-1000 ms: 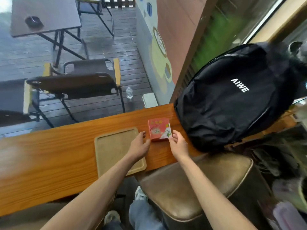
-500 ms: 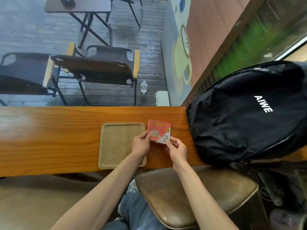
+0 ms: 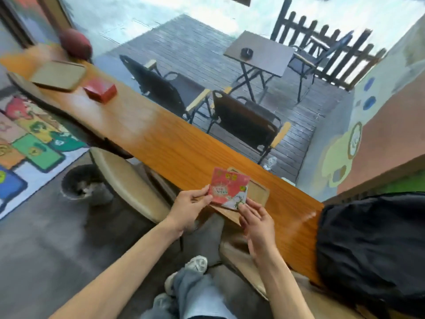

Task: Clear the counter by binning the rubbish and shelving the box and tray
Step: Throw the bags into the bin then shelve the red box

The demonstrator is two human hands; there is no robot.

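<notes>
Both hands hold a red packet point(image 3: 226, 188) just above the near edge of the counter point(image 3: 161, 143). The left hand point(image 3: 189, 207) pinches the packet's left edge between thumb and fingers; the right hand point(image 3: 257, 223) grips its lower right corner, thumb on the printed face, with the other fingers loosely curled below. The packet is flat and tilted, its red and white face turned up toward the camera, and it sits between the two hands, touching both.

Just behind the packet a tray point(image 3: 257, 192) lies on the counter, partly hidden by it. Right of the hands a black bag point(image 3: 372, 245) rests on the counter's right end. Far left along the counter lie a red box point(image 3: 100, 90) and, just beyond it, a second tray point(image 3: 57, 75), the two near each other but apart.

On the floor to the left, below the counter, stands a bin point(image 3: 80, 183) with something pale inside, well apart from the hands. A stool point(image 3: 128, 180) stands between the bin and the left hand.
</notes>
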